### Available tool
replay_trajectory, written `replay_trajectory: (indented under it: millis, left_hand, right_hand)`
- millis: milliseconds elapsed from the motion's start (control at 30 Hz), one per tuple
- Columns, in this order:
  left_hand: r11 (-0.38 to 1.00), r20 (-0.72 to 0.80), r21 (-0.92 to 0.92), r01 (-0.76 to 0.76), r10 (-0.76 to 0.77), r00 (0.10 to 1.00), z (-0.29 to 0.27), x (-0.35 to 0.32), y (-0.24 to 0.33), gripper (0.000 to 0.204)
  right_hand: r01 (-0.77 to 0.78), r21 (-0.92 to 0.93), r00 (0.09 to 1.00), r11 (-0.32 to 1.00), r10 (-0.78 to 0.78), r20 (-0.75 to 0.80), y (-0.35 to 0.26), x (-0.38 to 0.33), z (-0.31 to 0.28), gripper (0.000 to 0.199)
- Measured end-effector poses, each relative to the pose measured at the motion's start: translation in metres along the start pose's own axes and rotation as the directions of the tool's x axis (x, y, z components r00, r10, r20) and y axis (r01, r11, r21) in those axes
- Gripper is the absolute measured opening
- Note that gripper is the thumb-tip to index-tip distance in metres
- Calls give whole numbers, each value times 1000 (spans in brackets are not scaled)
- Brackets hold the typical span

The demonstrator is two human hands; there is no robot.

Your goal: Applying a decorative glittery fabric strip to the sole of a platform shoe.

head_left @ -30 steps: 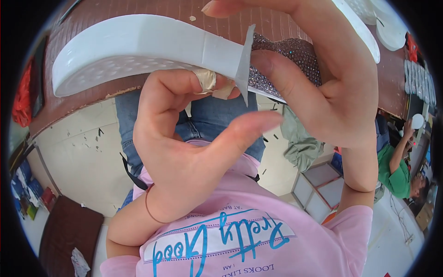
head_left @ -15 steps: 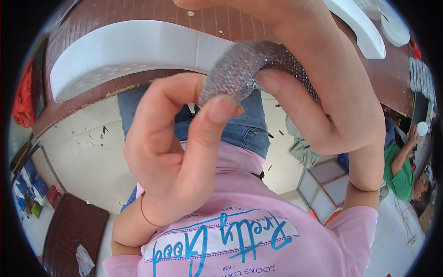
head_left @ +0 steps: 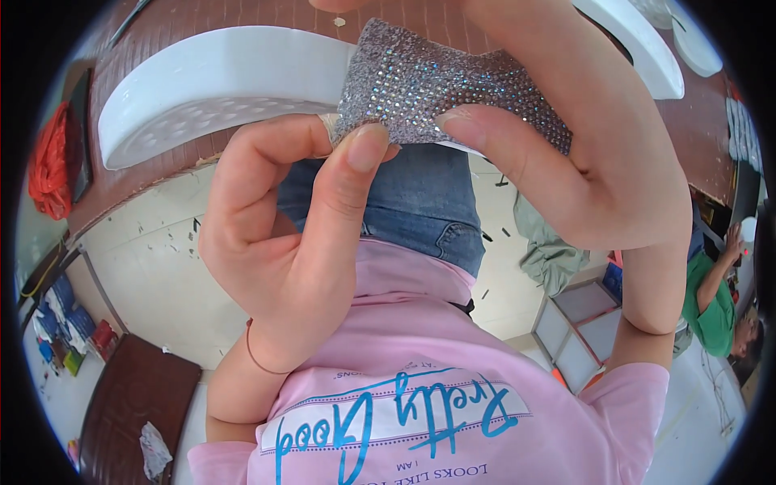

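Observation:
A greyish-silver strip of material covered in small rhinestones (head_left: 440, 85) is held up in front of me between both hands. My left hand (head_left: 283, 218) pinches its lower left corner between thumb and bent forefinger. From the right, my right hand (head_left: 598, 170) grips the strip, its thumb pressed on the studded face and its fingers reaching up behind. Some of those fingertips leave the top of the picture. Behind the strip, a white curved plastic piece (head_left: 230, 69) with a dimpled lower side rests on the brown table (head_left: 194, 16); its right end is hidden.
Another white curved piece (head_left: 647, 56) lies at the table's upper right. A red plastic bag (head_left: 52, 166) hangs at the left. Grey-green cloth (head_left: 550, 242) is near a boxy white rack (head_left: 578, 323). A person in green (head_left: 711, 303) sits at the far right.
The strip was bent into an arch; now it is flatter, its studded face turned toward me. My left hand has moved slightly left and up, still pinching the corner.

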State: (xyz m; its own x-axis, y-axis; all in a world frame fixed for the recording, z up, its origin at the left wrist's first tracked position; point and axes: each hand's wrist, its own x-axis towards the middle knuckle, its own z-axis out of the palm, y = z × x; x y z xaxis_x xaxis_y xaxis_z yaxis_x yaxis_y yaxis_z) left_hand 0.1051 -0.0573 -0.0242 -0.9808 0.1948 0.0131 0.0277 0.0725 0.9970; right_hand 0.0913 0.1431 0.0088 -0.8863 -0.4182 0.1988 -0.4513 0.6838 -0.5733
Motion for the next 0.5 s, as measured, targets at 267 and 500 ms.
replay_trajectory:
  millis: [267,500]
  left_hand:
    - [999,7,15,-34,34,999,-1,2,-9,14]
    - [999,15,-15,-44,45,999,1,3,-13,14]
  right_hand:
    - [250,59,968,966,-248,-38,11,11,5,51]
    - [72,143,995,987,-61,-83,-1,14,4,44]
